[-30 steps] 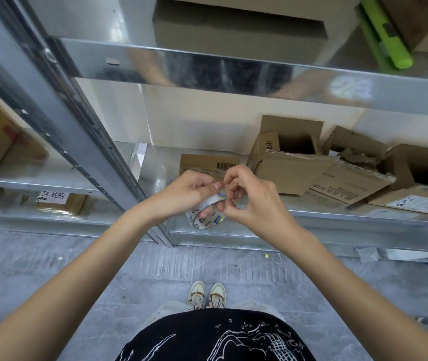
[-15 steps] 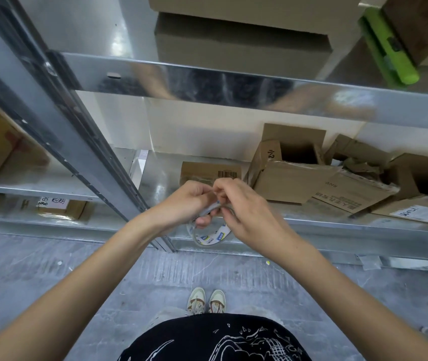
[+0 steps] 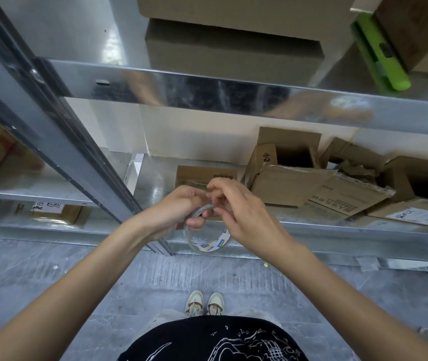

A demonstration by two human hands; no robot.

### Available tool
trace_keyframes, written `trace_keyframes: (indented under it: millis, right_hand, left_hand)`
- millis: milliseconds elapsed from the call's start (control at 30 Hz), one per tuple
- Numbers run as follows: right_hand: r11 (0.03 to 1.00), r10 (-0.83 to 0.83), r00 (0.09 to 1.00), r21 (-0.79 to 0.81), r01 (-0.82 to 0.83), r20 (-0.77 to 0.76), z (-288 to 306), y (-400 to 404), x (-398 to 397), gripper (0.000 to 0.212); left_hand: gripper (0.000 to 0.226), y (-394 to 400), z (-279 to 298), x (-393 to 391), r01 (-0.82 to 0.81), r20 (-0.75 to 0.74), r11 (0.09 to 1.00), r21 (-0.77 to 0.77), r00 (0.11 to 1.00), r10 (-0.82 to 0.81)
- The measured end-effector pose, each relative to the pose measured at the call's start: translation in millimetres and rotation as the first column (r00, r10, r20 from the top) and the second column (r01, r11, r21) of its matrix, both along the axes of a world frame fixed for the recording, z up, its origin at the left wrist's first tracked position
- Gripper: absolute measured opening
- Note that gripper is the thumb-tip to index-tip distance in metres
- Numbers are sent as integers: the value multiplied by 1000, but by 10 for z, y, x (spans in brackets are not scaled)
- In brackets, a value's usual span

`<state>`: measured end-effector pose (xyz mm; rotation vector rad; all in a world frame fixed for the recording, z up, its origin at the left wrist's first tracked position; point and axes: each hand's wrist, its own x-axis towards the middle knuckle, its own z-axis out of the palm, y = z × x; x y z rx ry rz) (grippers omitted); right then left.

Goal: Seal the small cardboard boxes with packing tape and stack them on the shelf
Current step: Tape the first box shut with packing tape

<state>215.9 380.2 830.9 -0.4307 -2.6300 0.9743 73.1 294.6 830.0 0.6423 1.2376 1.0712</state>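
So the person is standing right in front of a metal shelf [image 3: 338, 227], both hands up at about the height of its lower level. The left hand [image 3: 173, 209] has its fingers curled around the top of a roll of clear packing tape [image 3: 207, 243], with the printed inner core hanging below the knuckles. The right hand [image 3: 241, 212] is pinching at the rim of the roll right next to the left fingers, probably at the tape's loose end, though that bit is too small and blurry to be sure.

Just behind the hands, on the lower level, sits a small flat cardboard box [image 3: 202, 175] with a barcode label. To its right there's a messy pile of opened boxes [image 3: 312, 183] with flaps sticking up, some with printed text or white labels. On the upper level a big closed carton [image 3: 233, 50] sits in the middle, and a bright green utility knife [image 3: 379, 53] lies farther right beside another box. Down at the bottom you can see the person's light sneakers [image 3: 205, 303] on the grey floor [image 3: 51, 277].
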Motion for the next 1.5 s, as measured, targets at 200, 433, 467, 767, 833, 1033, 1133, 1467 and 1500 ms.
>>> trace_keyframes:
  millis: [200,433,467,767,833,1033,1133,1467,1500]
  right_hand:
    - [1000,23,1000,17,-23,2,36,-30,-10,32]
    - [1000,-1,1000,-5,1,-23,56,23,-35,25]
    - [1000,5,1000,-16,-5,-19,61,38,-37,26]
    - [980,56,995,-196,-40,77,150,111,-39,31]
    - [966,80,993,-252,-57,83,175,101,-35,31]
    - [828,-67,997,-557,69,25,97,149,83,34]
    - [826,-123,992,-551,117,27,80,218,191,28]
    - [792,-105,994,-605,75,-13,37,47,24,34]
    - [773,-132,991,-628,87,-25,40,39,11,31]
  left_hand:
    - [35,24,13,-2,1,34,1000,-20,999,-1]
    - [27,11,1,-44,34,-41,999,-19,999,-35]
    - [27,9,-2,-55,49,-61,999,-22,997,-50]
    - [16,-4,-5,-69,174,-226,983,-57,957,-182]
    - [15,-16,-13,-59,210,-244,976,-61,945,-219]
    - [31,-46,-83,-99,4,-267,997,-77,963,-24]
    - [36,-43,-96,-149,-121,-183,989,-87,978,104]
    - [43,-23,-138,-109,-130,-46,981,-144,991,125]
    - [46,-32,-147,-111,-121,-1,980,-159,993,122]
